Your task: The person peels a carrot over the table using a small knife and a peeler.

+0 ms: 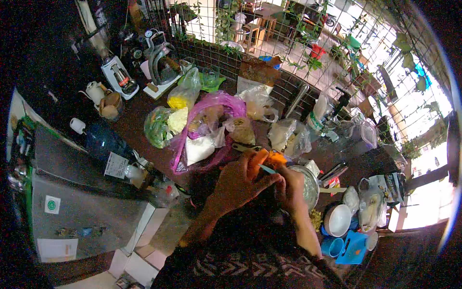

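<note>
My left hand [236,180] is closed around an orange piece that looks like a carrot [256,163]. In my right hand [291,189] is a small knife; its pale blue blade [266,168] lies against the orange piece, and its handle is hidden by my fingers. Just beyond my hands sits a brighter orange heap [277,158], its pieces too blurred to tell apart. To the right of my right hand stands a metal bowl [314,192], partly covered by that hand.
A pink plastic bag [180,149] with white contents lies ahead to the left. Several clear bags [284,134] stand beyond my hands. On the right are a white bowl [338,220], a blue cup [332,247] and a blue cutting board [353,249]. Wire mesh [298,43] borders the counter.
</note>
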